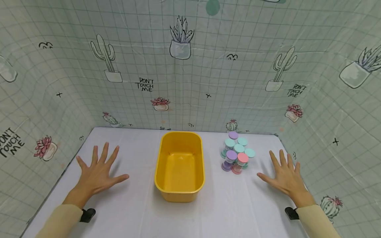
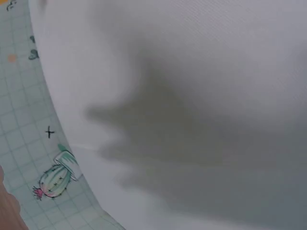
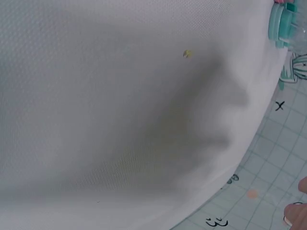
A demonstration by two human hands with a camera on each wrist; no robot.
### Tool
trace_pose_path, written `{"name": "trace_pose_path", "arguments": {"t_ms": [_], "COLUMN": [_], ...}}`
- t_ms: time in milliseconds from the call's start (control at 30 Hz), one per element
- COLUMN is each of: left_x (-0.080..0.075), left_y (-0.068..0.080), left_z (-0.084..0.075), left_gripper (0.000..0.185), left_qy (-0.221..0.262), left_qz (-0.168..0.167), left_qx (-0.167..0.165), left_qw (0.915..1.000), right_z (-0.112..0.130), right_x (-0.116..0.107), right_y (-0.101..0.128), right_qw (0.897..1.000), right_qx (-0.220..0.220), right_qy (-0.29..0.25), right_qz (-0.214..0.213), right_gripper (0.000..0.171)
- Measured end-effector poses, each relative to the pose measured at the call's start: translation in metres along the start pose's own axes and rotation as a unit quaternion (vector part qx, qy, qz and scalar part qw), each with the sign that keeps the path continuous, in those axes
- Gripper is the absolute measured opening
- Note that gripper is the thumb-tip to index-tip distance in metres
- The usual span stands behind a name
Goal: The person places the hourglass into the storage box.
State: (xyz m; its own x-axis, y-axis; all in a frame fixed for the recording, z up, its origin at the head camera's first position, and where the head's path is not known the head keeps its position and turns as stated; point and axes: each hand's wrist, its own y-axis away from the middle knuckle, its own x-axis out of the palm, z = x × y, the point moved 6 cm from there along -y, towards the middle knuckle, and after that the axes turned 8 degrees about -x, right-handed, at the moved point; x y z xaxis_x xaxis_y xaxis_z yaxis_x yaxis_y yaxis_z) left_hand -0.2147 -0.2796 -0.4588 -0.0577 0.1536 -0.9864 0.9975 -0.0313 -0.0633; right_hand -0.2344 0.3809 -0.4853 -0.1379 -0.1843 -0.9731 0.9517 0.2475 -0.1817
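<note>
My left hand (image 1: 98,172) is held over the left side of the white table, palm down with fingers spread. Over the right side, my right hand (image 1: 284,177) is spread in the same way. Neither hand holds anything. Between them stands a yellow rectangular tub (image 1: 179,165) with nothing inside. Nearest to the right hand is a cluster of several small clear jars with coloured lids: a pink-lidded jar (image 1: 242,159) and a purple-lidded jar (image 1: 231,157) in front, mint-lidded jars (image 1: 229,143) behind. Part of a mint jar (image 3: 282,26) shows in the right wrist view.
The white table (image 1: 131,211) meets a gridded cloth (image 1: 190,76) printed with cacti at its back and sides. Black wrist straps (image 1: 87,215) sit at both cuffs. Shadows of the hands fall on the tabletop in both wrist views.
</note>
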Motion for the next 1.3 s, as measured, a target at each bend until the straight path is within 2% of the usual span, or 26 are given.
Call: {"name": "trace_pose_path", "arguments": {"t_ms": [267, 500, 667, 867, 1133, 1300], "left_x": [-0.016, -0.025, -0.025, -0.024, -0.015, -0.005], "left_y": [-0.008, -0.015, -0.025, -0.034, -0.041, -0.042], "left_z": [-0.025, -0.06, -0.087, -0.112, -0.132, -0.139], "left_gripper": [0.113, 0.111, 0.108, 0.104, 0.096, 0.088], "left_qy": [0.014, 0.06, 0.092, 0.117, 0.168, 0.21], "left_qz": [-0.027, -0.037, -0.031, -0.02, 0.016, 0.037], "left_qx": [0.015, 0.037, 0.056, 0.074, 0.087, 0.098], "left_qw": [0.9994, 0.9969, 0.9937, 0.9902, 0.9817, 0.9721], "right_z": [0.0, 0.003, 0.008, 0.012, 0.016, 0.018], "right_x": [0.0, -0.005, -0.009, -0.011, -0.011, -0.009], "right_y": [-0.003, -0.006, -0.01, -0.016, -0.022, -0.024], "right_qw": [1.0, 1.0, 0.999, 0.998, 0.998, 0.998], "right_qx": [-0.003, -0.009, -0.022, -0.04, -0.053, -0.052], "right_qy": [0.002, 0.004, 0.006, 0.023, -0.001, -0.047], "right_qz": [-0.003, -0.013, -0.023, -0.03, -0.024, -0.006], "right_gripper": [0.109, 0.108, 0.108, 0.109, 0.107, 0.104]}}
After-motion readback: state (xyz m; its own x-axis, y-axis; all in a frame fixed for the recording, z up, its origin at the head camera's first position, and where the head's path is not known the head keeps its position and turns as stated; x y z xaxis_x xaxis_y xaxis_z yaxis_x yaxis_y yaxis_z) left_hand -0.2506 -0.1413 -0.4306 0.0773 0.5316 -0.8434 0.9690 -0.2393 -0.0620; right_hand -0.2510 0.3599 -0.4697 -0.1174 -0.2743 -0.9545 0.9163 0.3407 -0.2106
